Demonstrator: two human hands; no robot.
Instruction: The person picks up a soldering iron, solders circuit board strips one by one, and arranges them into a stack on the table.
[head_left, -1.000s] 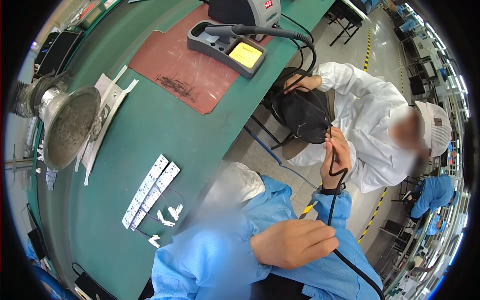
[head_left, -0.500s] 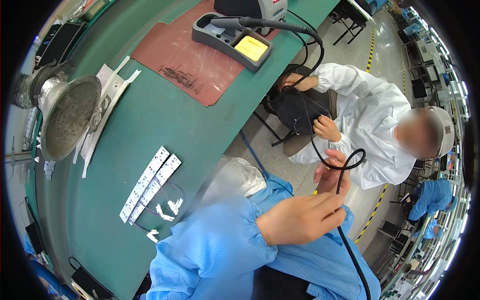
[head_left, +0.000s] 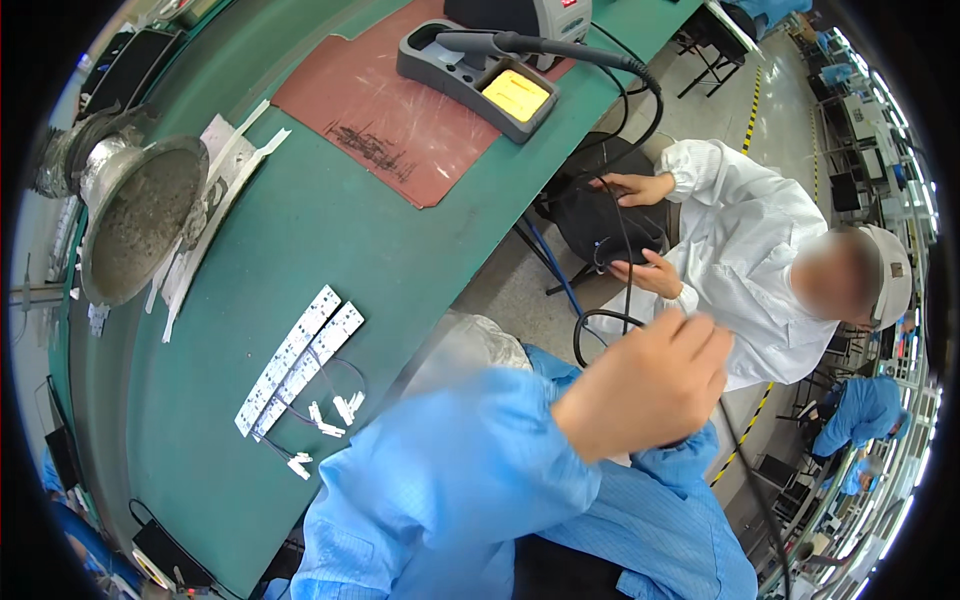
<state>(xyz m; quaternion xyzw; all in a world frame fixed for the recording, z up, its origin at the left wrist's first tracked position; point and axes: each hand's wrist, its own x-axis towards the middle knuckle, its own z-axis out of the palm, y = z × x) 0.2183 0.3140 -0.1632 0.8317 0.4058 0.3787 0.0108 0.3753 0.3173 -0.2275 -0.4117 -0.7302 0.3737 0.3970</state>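
Note:
My left hand [head_left: 650, 385] is raised off the table's right edge, above my lap, in a blue sleeve [head_left: 450, 460]. Its fingers are curled closed around a black cable [head_left: 757, 490]. One length of that cable runs down to the lower right, and a loop curves out beside the fingers. My right hand is hidden behind the left; only a bit of blue cuff [head_left: 685, 455] shows below. Across from me, a person in white [head_left: 740, 260] holds both hands near a dark stool seat [head_left: 605, 215], where a thinner stretch of cable hangs.
On the green table [head_left: 230, 300] lie two white circuit board strips [head_left: 300, 365] with wires and white connectors. A soldering iron [head_left: 520, 45] rests in its stand with a yellow sponge [head_left: 517, 93], on a reddish mat [head_left: 400, 120]. A metal fume hood [head_left: 145, 220] stands at left.
My left hand has risen and moved right with the cable, whose loop now lies left of the fingers. My right hand has become hidden. The other person's hands have opened and shifted.

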